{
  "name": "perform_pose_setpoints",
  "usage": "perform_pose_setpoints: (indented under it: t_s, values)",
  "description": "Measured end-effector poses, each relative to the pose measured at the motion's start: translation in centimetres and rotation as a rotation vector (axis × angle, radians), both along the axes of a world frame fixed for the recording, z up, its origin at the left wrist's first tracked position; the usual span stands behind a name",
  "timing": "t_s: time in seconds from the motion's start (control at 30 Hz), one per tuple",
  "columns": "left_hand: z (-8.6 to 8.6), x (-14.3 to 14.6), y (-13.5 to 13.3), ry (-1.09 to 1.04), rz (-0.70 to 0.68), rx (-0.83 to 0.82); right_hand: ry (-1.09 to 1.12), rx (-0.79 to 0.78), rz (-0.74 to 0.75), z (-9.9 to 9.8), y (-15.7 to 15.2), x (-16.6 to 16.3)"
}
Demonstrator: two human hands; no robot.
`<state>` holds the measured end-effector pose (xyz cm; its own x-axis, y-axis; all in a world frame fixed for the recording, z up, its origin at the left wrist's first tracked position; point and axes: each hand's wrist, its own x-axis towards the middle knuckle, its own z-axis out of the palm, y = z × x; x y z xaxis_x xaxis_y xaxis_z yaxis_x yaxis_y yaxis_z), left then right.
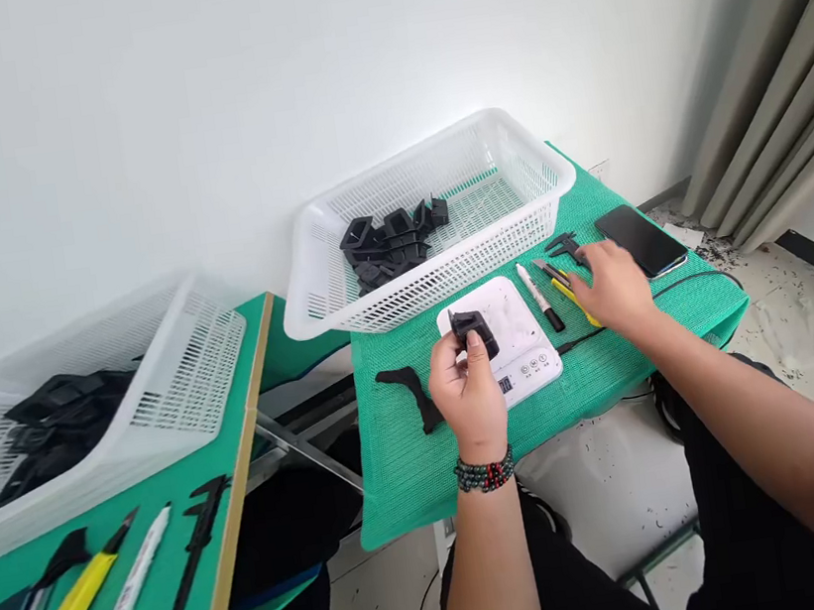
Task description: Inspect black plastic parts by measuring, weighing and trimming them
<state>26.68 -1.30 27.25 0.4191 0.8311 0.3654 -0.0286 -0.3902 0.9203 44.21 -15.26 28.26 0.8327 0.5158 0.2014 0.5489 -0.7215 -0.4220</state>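
My left hand (468,392) is closed round a small black plastic part (473,328), holding it just above a white digital scale (520,315) on the green-covered table (410,445). My right hand (611,286) lies palm down on the table to the right of the scale, its fingers curled over a yellow utility knife (572,295). A white marker pen (539,296) lies between the scale and that hand. A black caliper (565,246) sits just beyond the fingers. A curved black piece (410,390) lies left of the scale.
A white mesh basket (508,162) holding several black parts (390,239) stands behind the scale. A black phone (640,238) lies at the right edge. On the left, a second green table (182,535) carries another basket (182,365), a yellow knife, a marker and a caliper.
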Motion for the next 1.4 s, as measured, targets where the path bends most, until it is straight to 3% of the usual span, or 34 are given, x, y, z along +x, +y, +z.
perform_pose_setpoints:
  t_s: [0.13,0.23,0.37,0.67,1.0,1.17,1.4]
  values:
    - [0.6,-0.9,-0.1,0.053,0.013,0.113,-0.074,-0.044,-0.299,0.8,-2.4,4.1]
    - [0.8,-1.3,0.0,0.088,0.008,0.164,0.068,-0.148,-0.396,0.7,-3.9,6.7]
    - [0.8,-1.4,0.2,0.110,0.004,0.179,0.202,-0.180,-0.369,0.6,-4.7,8.2]
    - [1.4,-0.1,-0.8,0.042,-0.025,0.200,0.112,-0.197,-0.327,0.2,-4.5,8.0]
    - [1.6,0.4,-1.3,0.052,-0.059,0.345,0.101,-0.185,-0.335,-0.2,-4.4,8.8]
    - [1.6,0.5,-1.2,0.059,-0.059,0.355,0.106,-0.177,-0.329,0.0,-4.6,8.4]
    - [1.5,0.3,-1.0,0.111,-0.041,0.357,0.119,-0.289,-0.287,1.0,-6.7,6.6]
